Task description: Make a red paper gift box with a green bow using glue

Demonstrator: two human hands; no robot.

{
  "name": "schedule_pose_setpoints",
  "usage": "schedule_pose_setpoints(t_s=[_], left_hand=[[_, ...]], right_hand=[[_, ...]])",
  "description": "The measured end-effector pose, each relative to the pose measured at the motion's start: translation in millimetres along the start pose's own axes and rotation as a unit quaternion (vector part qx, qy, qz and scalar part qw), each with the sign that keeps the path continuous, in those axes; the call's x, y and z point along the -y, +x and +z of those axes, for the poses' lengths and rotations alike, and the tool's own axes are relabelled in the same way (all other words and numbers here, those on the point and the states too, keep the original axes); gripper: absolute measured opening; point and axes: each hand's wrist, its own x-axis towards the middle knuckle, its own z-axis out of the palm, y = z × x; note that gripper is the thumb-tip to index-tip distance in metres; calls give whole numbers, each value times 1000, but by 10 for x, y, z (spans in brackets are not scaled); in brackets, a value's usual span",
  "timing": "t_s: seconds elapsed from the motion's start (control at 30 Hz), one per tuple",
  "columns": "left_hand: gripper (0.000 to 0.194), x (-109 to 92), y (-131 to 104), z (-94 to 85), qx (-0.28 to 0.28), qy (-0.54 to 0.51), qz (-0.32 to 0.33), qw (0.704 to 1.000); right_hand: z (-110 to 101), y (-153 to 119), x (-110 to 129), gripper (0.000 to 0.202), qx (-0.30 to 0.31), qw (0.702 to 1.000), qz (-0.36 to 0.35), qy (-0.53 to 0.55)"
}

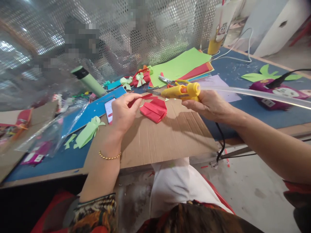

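My left hand (pixel 126 111) pinches a narrow red paper strip (pixel 148 96) between thumb and fingers. In my right hand (pixel 206 105) is a yellow hot glue gun (pixel 181 91), its nozzle pointing left near the strip; whether tip and paper touch I cannot tell. A clear glue stick (pixel 252 94) runs out of the gun's back toward the right. Below the strip a folded red paper piece (pixel 155 110) lies on a brown cardboard sheet (pixel 150 145). Scissors (pixel 164 79) lie behind the gun, partly hidden by it.
Green paper sheets (pixel 179 66) and finished-looking red and green paper pieces (pixel 141 77) lie at the back. A phone (pixel 109 108) and green paper cutouts (pixel 88 131) are on the left. A purple pouch (pixel 279 92) and a drink cup (pixel 217 30) stand right. A perforated metal panel (pixel 165 38) bounds the back.
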Motion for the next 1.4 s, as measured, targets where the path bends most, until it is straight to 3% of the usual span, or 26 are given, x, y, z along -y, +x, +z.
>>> schedule_pose_setpoints(t_s=[0.1, 0.2, 0.37, 0.57, 0.77, 0.97, 1.2, 1.4], left_hand=[[18, 62, -30, 27, -28, 41, 73, 996], [22, 109, -53, 38, -8, 48, 63, 997], [22, 176, -67, 50, 37, 84, 115, 989], [26, 273, -67, 92, 16, 128, 188, 974], [30, 289, -63, 106, 12, 132, 202, 970], [22, 244, -72, 111, 19, 105, 184, 977], [30, 298, -41, 110, -62, 158, 298, 939], [30, 268, -56, 72, -117, 199, 355, 906]], right_hand=[[-34, -4, 5, 69, -13, 1000, -1, -3], [-53, -4, 20, 75, -17, 1000, -16, 2], [-53, -3, 14, 70, -6, 1000, -27, 11], [-29, 1, -112, 65, -23, 998, -57, 26], [-46, -5, -7, 74, -17, 999, -38, 3], [-39, -5, -10, 83, -6, 999, -44, -5], [-48, -26, 62, 78, 23, 995, -79, 59], [-54, -55, 105, 70, 25, 990, -93, 106]])
